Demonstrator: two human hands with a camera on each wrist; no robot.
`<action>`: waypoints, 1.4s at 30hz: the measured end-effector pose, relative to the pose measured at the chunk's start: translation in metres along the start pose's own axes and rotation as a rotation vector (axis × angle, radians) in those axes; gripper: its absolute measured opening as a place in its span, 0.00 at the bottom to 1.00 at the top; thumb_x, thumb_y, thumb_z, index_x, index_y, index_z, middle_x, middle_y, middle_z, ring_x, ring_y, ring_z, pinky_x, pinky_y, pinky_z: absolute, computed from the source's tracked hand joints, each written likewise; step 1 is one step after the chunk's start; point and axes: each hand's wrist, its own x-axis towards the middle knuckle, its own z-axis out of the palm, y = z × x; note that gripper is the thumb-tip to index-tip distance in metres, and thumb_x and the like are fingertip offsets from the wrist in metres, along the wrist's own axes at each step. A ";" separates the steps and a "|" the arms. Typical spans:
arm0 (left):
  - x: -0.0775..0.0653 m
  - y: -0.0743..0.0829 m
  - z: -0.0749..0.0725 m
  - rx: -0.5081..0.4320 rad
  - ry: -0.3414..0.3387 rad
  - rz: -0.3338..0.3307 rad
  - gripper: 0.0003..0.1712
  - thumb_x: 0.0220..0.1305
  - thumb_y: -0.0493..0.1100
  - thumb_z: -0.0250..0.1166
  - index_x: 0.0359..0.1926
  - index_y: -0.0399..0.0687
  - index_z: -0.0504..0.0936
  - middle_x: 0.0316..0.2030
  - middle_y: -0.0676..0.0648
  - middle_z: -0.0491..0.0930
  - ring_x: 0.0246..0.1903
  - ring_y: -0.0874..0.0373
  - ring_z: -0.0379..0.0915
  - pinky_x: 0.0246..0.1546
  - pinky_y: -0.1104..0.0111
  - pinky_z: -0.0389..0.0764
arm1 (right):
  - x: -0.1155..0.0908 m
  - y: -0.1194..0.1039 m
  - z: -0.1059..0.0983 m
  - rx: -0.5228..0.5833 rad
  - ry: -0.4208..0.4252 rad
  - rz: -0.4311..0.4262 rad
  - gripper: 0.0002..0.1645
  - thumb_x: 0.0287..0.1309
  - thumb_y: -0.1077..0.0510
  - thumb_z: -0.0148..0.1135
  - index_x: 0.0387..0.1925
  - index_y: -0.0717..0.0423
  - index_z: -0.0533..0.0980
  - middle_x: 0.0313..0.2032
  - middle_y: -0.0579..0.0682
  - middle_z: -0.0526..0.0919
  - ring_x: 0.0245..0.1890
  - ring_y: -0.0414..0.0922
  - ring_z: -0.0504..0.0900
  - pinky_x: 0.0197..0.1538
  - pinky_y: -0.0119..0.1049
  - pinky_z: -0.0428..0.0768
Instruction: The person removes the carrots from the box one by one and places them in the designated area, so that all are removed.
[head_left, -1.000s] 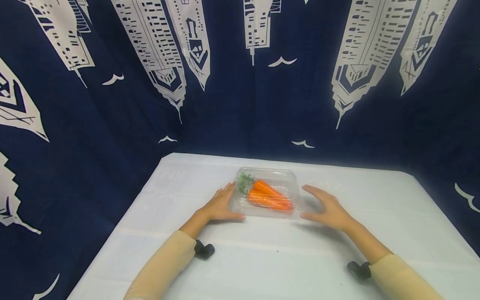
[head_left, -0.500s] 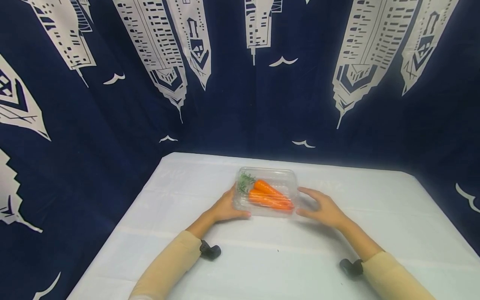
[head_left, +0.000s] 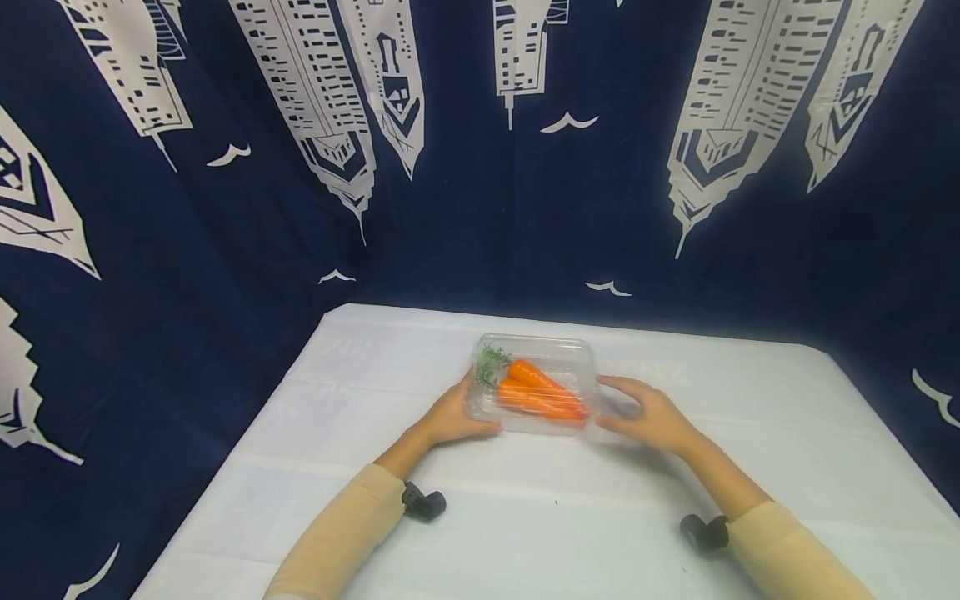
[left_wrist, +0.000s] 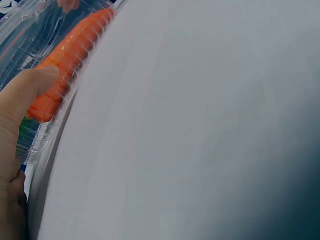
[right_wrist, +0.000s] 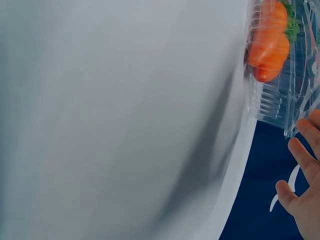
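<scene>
A clear plastic clamshell box (head_left: 555,350) lies near the back middle of the table. Orange carrots (head_left: 536,392) show through it, with feathery green tops (head_left: 492,363) at its left end. My left hand (head_left: 453,412) grips the box's left end, thumb along the near side; the left wrist view shows that thumb (left_wrist: 37,82) pressed over the clear wall in front of a carrot. At the opposite end, my right hand (head_left: 648,414) is spread, fingertips at the box's right edge. In the right wrist view its fingers (right_wrist: 305,160) are apart; whether they touch is hard to tell.
White cloth (head_left: 570,533) covers the table. Behind and at the sides hangs a dark blue curtain (head_left: 480,233) printed with white buildings. Black devices are strapped at the left wrist (head_left: 424,503) and the right wrist (head_left: 703,533).
Both hands have closed in on the box from the sides, and the left thumb has come onto its near side. Over the last half second almost nothing moves.
</scene>
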 end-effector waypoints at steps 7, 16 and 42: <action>-0.002 0.003 -0.002 0.054 0.003 -0.032 0.69 0.36 0.64 0.74 0.73 0.58 0.40 0.67 0.44 0.57 0.63 0.48 0.57 0.59 0.53 0.63 | 0.004 0.001 -0.008 -0.014 0.001 -0.027 0.38 0.49 0.40 0.66 0.60 0.50 0.70 0.58 0.55 0.72 0.59 0.57 0.66 0.56 0.61 0.65; -0.002 0.003 -0.001 0.098 0.013 -0.040 0.67 0.36 0.66 0.72 0.73 0.58 0.42 0.64 0.41 0.62 0.60 0.46 0.62 0.57 0.53 0.66 | 0.012 -0.004 -0.023 -0.004 -0.034 0.042 0.34 0.50 0.39 0.65 0.58 0.47 0.72 0.56 0.52 0.74 0.58 0.56 0.68 0.55 0.62 0.66; -0.002 0.004 0.001 0.144 -0.010 -0.090 0.69 0.37 0.69 0.70 0.72 0.47 0.42 0.68 0.43 0.53 0.64 0.46 0.55 0.60 0.54 0.61 | 0.053 -0.016 -0.063 0.095 -0.033 0.120 0.34 0.57 0.37 0.56 0.53 0.59 0.74 0.51 0.60 0.77 0.54 0.59 0.70 0.51 0.62 0.69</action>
